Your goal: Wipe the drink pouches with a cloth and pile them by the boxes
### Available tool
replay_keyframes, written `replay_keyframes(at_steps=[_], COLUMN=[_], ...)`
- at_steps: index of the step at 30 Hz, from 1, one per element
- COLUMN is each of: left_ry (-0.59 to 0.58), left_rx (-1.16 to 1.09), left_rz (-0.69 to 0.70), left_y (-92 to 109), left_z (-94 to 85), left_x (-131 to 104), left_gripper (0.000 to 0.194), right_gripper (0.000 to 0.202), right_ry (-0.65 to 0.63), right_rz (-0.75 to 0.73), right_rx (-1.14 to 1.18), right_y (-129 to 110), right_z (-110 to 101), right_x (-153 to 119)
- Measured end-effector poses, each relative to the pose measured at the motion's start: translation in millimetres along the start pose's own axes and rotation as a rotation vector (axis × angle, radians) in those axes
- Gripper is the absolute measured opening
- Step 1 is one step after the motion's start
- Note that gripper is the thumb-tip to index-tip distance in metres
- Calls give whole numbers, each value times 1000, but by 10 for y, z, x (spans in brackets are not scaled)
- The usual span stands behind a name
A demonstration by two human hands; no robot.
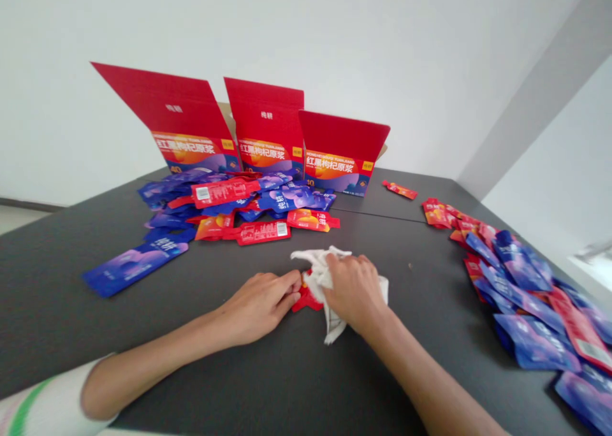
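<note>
Near the middle of the dark table, a red pouch [306, 302] lies mostly hidden between my two hands. My left hand [266, 302] pinches its left end, fingers closed. A crumpled white cloth [335, 326] covers the pouch's right part. My right hand [357, 288] grips that cloth from above and presses it onto the pouch. Just beyond my hands, a pile of blue and red pouches [261, 232] spreads over the table, with a single blue pouch [136, 265] at its left.
Three red boxes [194, 149] with raised lids stand in a row at the back, against a pale wall. Along the right side lies a second heap of red and blue pouches [538, 340]. One small red pouch [400, 190] lies apart, right of the boxes.
</note>
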State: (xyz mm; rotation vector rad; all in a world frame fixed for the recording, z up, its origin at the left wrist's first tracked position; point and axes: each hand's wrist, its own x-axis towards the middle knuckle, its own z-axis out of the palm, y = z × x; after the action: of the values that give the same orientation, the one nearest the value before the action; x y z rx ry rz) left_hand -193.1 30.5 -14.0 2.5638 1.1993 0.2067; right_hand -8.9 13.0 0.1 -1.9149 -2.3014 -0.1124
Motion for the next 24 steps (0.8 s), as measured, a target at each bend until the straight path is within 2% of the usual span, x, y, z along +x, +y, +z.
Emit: replay_keyframes(at_steps=[2, 3, 7, 12, 16, 17, 21, 22, 24], left_ry=[-6, -8, -12, -15, -11, -12, 2, 12, 32], left_rx=[-7, -11, -8, 3, -11, -12, -27, -35, -58], left_rz=[-4, -5, 7, 5, 9, 8, 10, 14, 22], left_y=[5, 6, 7, -4, 2, 5, 17, 17, 5], left_z=[-7, -10, -8, 7, -8, -12, -13, -16, -34], left_x=[7, 9, 9, 8, 2, -1, -12, -15, -20], left_gripper=[15, 15, 19, 19, 18, 18, 18, 17, 16], right_gripper=[23, 23, 22, 22, 23, 23, 22, 21, 21], right_ry=[-17, -19, 10, -16, -17, -8, 17, 12, 13], right_rz=[-93, -86, 103, -56, 126, 132, -41, -40, 67], right_rx=[36, 38, -21, 34, -26, -43, 0, 10, -13], right_y=[-18, -20, 11, 10, 65, 60, -21, -16, 73], right_z=[1, 3, 13, 18, -1, -4, 4, 3, -15], right_x=[4, 12, 53, 52, 81, 81, 49, 47, 58])
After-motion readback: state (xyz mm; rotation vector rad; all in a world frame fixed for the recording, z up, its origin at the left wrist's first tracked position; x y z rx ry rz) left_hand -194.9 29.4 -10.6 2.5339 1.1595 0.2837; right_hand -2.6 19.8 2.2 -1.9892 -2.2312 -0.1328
